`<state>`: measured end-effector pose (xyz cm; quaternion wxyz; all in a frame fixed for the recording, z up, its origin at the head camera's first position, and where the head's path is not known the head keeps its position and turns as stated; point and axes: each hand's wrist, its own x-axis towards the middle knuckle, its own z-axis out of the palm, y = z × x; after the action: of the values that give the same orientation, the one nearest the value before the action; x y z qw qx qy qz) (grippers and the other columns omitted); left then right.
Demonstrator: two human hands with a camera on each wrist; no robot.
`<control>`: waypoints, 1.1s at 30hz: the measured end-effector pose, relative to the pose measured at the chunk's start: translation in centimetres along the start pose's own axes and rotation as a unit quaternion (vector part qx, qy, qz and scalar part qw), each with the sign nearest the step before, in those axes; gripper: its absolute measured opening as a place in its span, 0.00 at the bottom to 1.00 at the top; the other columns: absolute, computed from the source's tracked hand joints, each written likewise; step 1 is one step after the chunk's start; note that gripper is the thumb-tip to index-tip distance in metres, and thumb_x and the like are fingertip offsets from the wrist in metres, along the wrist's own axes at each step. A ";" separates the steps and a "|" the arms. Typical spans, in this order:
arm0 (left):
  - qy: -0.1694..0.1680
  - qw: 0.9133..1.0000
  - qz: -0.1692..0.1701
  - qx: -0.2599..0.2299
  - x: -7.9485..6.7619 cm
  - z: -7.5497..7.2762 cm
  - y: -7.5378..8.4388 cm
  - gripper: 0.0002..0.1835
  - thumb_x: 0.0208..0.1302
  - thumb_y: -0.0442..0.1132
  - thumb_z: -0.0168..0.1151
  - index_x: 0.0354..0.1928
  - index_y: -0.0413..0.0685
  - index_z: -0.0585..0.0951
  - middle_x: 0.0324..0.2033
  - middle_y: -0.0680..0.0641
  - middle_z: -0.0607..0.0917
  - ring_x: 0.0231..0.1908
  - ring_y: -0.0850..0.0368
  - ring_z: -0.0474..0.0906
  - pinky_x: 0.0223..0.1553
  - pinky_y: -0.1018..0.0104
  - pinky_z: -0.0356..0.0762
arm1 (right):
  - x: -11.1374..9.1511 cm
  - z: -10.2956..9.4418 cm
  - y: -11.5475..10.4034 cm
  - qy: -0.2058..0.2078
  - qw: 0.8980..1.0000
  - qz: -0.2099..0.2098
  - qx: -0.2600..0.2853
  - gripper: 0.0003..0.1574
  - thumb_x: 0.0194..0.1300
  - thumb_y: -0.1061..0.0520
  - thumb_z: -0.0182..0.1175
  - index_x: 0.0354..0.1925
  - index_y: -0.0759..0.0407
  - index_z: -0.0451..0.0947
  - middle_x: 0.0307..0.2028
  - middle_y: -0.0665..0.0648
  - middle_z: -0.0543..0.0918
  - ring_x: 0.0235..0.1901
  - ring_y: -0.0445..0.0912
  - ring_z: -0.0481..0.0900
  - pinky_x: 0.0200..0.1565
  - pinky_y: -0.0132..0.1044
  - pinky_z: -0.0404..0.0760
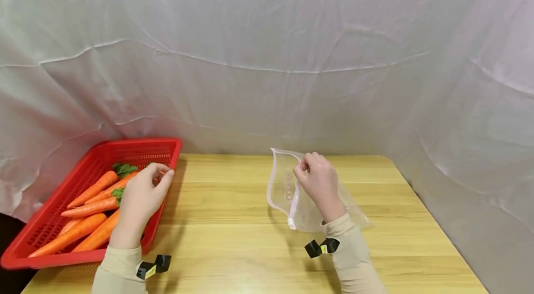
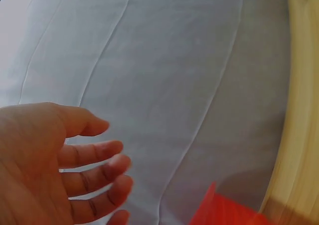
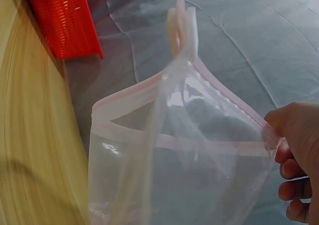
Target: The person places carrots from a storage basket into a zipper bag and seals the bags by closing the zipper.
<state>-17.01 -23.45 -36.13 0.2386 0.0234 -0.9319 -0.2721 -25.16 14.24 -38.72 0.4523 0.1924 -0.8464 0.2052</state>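
Note:
My right hand (image 1: 320, 182) pinches the rim of a clear zip bag (image 3: 209, 180) between thumb and fingers. The bag's mouth gapes toward the left, edged by a pale pink zip strip, with a white slider (image 1: 291, 222) at its lower corner. Over the right side of the red basket (image 1: 12, 257) hovers my left hand (image 1: 142, 196), its fingers loosely bent and nothing between them in the left wrist view. Several orange carrots (image 1: 85, 229) with green leafy tops lie in the basket, some of them partly hidden by the left hand.
The basket stands at the left end of a wood-grain table (image 1: 225, 238). Behind and to the right hangs a grey-white cloth (image 1: 267, 99). Each wrist wears a small black camera, one on the left sleeve (image 1: 121, 271).

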 end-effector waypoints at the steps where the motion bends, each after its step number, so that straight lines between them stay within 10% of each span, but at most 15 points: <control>1: -0.009 1.000 -0.007 0.002 0.0 -0.3 -0.4 0.16 0.70 0.51 0.56 0.46 0.46 0.80 0.33 0.44 0.84 0.31 0.51 0.78 0.28 0.64 0.69 | 0.0 0.0 0.0 -0.001 1.000 -0.001 0.000 0.10 0.48 0.63 0.58 0.18 0.55 0.68 0.16 0.52 0.68 0.18 0.43 0.62 0.22 0.32 0.61; 13: -0.167 0.980 -0.110 0.006 0.5 -1.8 -4.5 0.31 0.70 0.51 0.53 0.60 0.29 0.67 0.50 0.25 0.77 0.46 0.32 0.76 0.44 0.44 0.76 | 0.1 -0.4 -0.2 -0.011 1.000 0.000 0.008 0.10 0.48 0.64 0.60 0.18 0.57 0.68 0.16 0.53 0.69 0.18 0.41 0.61 0.22 0.30 0.60; 33: -0.292 0.947 -0.113 0.071 0.9 -0.9 -6.6 0.32 0.65 0.45 0.59 0.60 0.25 0.66 0.52 0.21 0.74 0.49 0.27 0.73 0.47 0.39 0.74 | 0.0 -0.4 -0.2 -0.029 0.999 0.010 0.013 0.10 0.49 0.63 0.60 0.18 0.57 0.68 0.17 0.53 0.69 0.18 0.41 0.61 0.22 0.30 0.60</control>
<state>-17.94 -29.67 -38.51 -0.0783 0.0652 -0.9691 -0.2249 -24.73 14.28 -38.47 0.4227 0.1957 -0.8583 0.2152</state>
